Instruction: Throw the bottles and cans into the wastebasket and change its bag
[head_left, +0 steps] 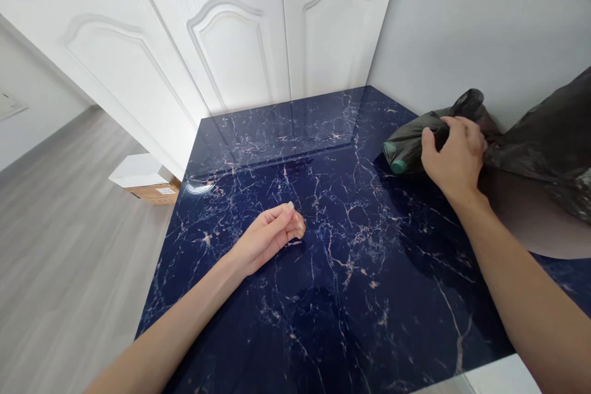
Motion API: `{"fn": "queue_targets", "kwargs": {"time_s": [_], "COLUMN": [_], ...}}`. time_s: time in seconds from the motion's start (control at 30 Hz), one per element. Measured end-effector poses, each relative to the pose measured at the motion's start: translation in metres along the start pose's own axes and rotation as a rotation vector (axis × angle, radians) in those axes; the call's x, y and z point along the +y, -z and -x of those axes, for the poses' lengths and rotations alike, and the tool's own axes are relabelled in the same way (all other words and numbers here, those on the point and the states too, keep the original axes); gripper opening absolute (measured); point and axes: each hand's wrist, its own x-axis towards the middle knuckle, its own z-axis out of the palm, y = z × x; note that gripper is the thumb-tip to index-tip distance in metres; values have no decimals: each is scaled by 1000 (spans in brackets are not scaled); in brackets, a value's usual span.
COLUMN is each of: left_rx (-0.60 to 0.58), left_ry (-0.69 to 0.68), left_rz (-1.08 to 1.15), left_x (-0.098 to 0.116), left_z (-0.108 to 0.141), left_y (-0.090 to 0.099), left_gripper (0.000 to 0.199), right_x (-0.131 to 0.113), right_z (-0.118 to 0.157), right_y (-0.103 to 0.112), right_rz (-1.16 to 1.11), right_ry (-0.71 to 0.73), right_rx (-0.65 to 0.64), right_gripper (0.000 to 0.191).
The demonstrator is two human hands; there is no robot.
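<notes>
My left hand (273, 234) rests over the middle of a dark blue marble-patterned tabletop (351, 295). Its fingers are curled in with the thumb against them, and nothing shows in the grip. To the right, my right hand (455, 157) lies on a thin black plastic bag (420, 129), its fingers bent around the top of it. Two green rounded ends (398, 166) show at the bag's near left side; I cannot tell what they belong to. The tips of several right fingers are hidden behind the bag's folds.
White panelled cabinet doors (235, 43) stand along the table's far edge. A larger dark plastic bag (554, 141) is at the right, over a pale rounded thing (530, 215). A cardboard box with a white top (143, 175) sits on the grey floor to the left.
</notes>
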Motion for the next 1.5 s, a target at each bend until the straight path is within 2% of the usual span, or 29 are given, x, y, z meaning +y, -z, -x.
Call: {"fn": "queue_targets", "kwargs": {"time_s": [0.17, 0.37, 0.47, 0.57, 0.8, 0.87, 0.93, 1.13, 1.27, 1.3, 1.33, 1.43, 1.5], "left_rx": [41, 118, 113, 97, 89, 82, 72, 32, 62, 77, 90, 138, 187], "left_ry": [-7, -57, -63, -56, -58, -67, -77, -87, -92, -106, -123, -186, -233], "left_rz": [-65, -287, -307, -299, -328, -327, -325, -286, -273, -273, -278, -322, -391], "left_x": [2, 2, 0, 0, 6, 7, 6, 2, 2, 3, 4, 10, 15], "left_z": [3, 8, 10, 11, 13, 13, 13, 13, 13, 13, 13, 13, 14], "left_y": [-6, -16, -17, -19, -26, -25, -22, -15, -13, -13, -13, -13, -14], "left_gripper": [38, 35, 31, 30, 33, 33, 33, 33, 36, 36, 35, 31, 25], "right_x": [3, -9, -19, -40, -116, -131, -139, -139, -138, -138, -138, -138, -139], "right_z": [3, 10, 14, 21, 60, 70, 76, 76, 72, 72, 72, 72, 74], "right_y": [-11, -13, -13, -14, 1, 8, 12, 16, 18, 19, 19, 18, 17], "right_rz": [66, 80, 55, -44, -437, -529, -573, -537, -522, -506, -482, -399, -381], "right_ry": [30, 81, 130, 221, 560, 622, 654, 622, 595, 603, 619, 658, 641], "right_rx": [-19, -40, -56, -110, -358, -432, -453, -324, -256, -256, -273, -390, -447], "right_gripper": [50, 46, 44, 41, 31, 31, 34, 33, 13, 5, 4, 24, 29]}}
